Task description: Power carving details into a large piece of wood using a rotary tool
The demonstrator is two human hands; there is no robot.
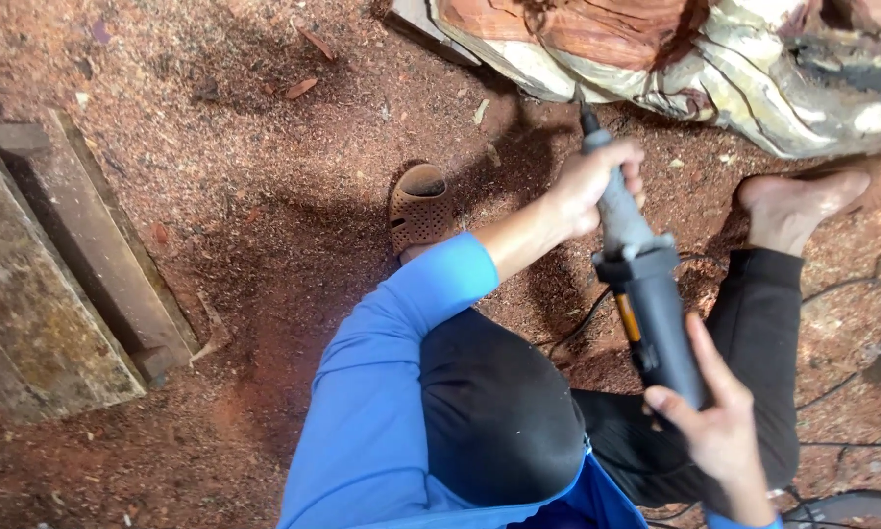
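Note:
My left hand grips the grey neck of a long power grinder, close to its tip. That tip touches the lower edge of a big carved block of red and pale wood at the top of the view. My right hand holds the dark rear body of the tool, low on the right. I sit on the ground in a blue sleeve and black trousers. A bare foot rests beside the wood, and a brown sandal lies by my left forearm.
Red sawdust covers the ground. Weathered wooden planks lie at the left edge. Black cables trail over the ground at the right and under my leg. Small wood chips are scattered near the top.

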